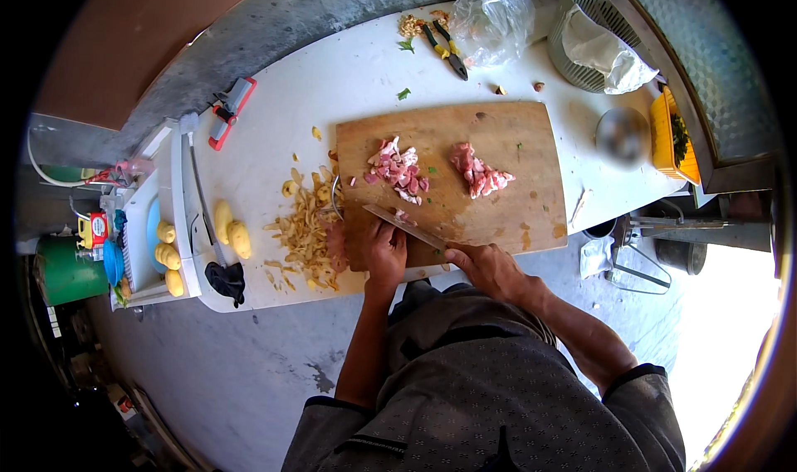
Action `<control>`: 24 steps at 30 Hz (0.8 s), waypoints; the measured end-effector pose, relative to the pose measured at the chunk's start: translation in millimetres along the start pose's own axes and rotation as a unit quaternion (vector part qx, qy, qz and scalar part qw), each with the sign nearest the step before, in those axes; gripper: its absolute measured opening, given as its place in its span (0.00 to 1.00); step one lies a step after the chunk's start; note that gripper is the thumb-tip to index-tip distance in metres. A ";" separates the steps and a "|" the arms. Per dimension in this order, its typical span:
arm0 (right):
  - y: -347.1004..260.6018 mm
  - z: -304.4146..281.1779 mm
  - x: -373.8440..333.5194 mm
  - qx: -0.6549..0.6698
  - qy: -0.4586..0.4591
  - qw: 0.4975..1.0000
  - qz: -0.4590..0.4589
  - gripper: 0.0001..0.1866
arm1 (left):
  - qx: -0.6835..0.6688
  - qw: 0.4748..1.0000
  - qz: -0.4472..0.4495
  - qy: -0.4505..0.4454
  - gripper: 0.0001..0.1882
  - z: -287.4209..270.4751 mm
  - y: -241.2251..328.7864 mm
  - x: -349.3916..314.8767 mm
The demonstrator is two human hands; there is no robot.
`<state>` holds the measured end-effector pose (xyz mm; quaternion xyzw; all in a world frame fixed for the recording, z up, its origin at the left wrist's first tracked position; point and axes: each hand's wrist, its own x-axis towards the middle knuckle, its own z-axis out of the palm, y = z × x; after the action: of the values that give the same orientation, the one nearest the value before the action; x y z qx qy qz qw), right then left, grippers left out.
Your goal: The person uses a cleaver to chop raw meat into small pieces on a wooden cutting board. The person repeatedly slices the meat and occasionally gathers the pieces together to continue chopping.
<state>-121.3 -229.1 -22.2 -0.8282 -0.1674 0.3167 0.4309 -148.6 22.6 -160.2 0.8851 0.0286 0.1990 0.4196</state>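
Observation:
A wooden cutting board (498,127) lies on the white table in front of me. My right hand (491,271) grips the handle of a kitchen knife (408,228), whose blade slants up to the left, low over the board's near part. Right below the blade, my left hand (385,254) rests with curled fingers; whatever they hold, if anything, is hidden. A small bit of meat (403,216) sits just beyond the blade. Farther up the board are a pile of chopped meat (397,169) and, to its right, a larger heap of meat (480,171).
Potato peelings (303,231) spread along the board's left side. Peeled potatoes (238,239) lie farther left, beside a sink (189,264). Pliers (448,50), a clear plastic bag (496,24) and a light basket (574,44) stand at the back. A yellow basket (667,140) holds greens at right.

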 end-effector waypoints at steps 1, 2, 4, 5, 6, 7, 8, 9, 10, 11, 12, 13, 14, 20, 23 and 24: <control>0.3 -0.3 -2.6 -0.002 0.002 1.000 0.004 0.27 | 0.004 1.000 -0.002 -0.005 0.17 -1.2 2.3 1.1; 2.1 -0.9 -5.9 -0.004 0.004 1.000 0.007 0.27 | 0.008 1.000 -0.004 -0.010 0.18 -2.8 4.7 1.6; 2.8 -5.1 -13.6 -0.013 -0.006 1.000 0.025 0.26 | 0.016 1.000 -0.008 -0.020 0.18 -5.5 7.4 2.5; 0.7 -9.3 -18.4 -0.020 -0.017 0.999 0.040 0.26 | 0.021 0.999 -0.010 -0.025 0.19 -6.9 7.7 2.6; -1.7 -12.2 -20.8 -0.026 -0.029 0.998 0.055 0.26 | 0.025 0.999 -0.012 -0.031 0.19 -7.8 7.8 2.6; -3.9 -13.5 -21.1 -0.028 -0.036 0.997 0.063 0.25 | 0.019 0.999 -0.016 -0.031 0.19 -7.5 7.3 1.9; -5.7 -14.3 -21.0 -0.030 -0.042 0.996 0.071 0.25 | 0.012 0.999 -0.021 -0.031 0.19 -7.1 6.6 1.1; -6.5 -14.1 -20.3 -0.033 -0.049 0.995 0.078 0.24 | 0.006 0.999 -0.026 -0.031 0.20 -6.6 5.9 0.1; -1.9 -8.3 -15.0 -0.061 -0.038 0.995 0.066 0.24 | -0.004 0.999 -0.027 -0.030 0.19 -6.2 7.3 0.9; 6.3 2.6 -4.0 -0.090 -0.025 0.994 0.051 0.24 | -0.014 0.999 -0.026 -0.026 0.19 -5.8 10.0 3.5; 10.8 12.3 5.0 -0.119 -0.013 0.992 0.037 0.24 | -0.024 0.999 -0.025 -0.022 0.19 -5.5 12.7 4.6; 7.4 18.0 14.8 -0.133 -0.012 0.990 0.042 0.24 | -0.028 0.999 -0.014 -0.013 0.18 -4.1 11.7 5.8; 1.1 24.1 25.0 -0.146 -0.008 0.988 0.045 0.23 | -0.031 1.000 -0.001 -0.004 0.18 -3.5 10.3 6.1; -9.4 15.1 28.9 -0.018 0.012 0.998 0.052 0.26 | -0.056 0.998 -0.028 0.020 0.16 -7.8 20.3 3.2; -6.9 3.1 11.7 0.000 0.003 0.999 0.041 0.26 | -0.039 0.999 0.001 0.016 0.14 -13.9 19.9 4.0; -4.3 3.6 4.6 -0.016 -0.001 1.000 0.027 0.27 | -0.011 0.999 0.034 0.013 0.14 -16.0 18.4 4.4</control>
<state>-120.3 -221.9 -22.0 -0.8386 -0.1502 0.3270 0.4089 -152.7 23.3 -135.8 0.8782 0.0018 0.2254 0.4219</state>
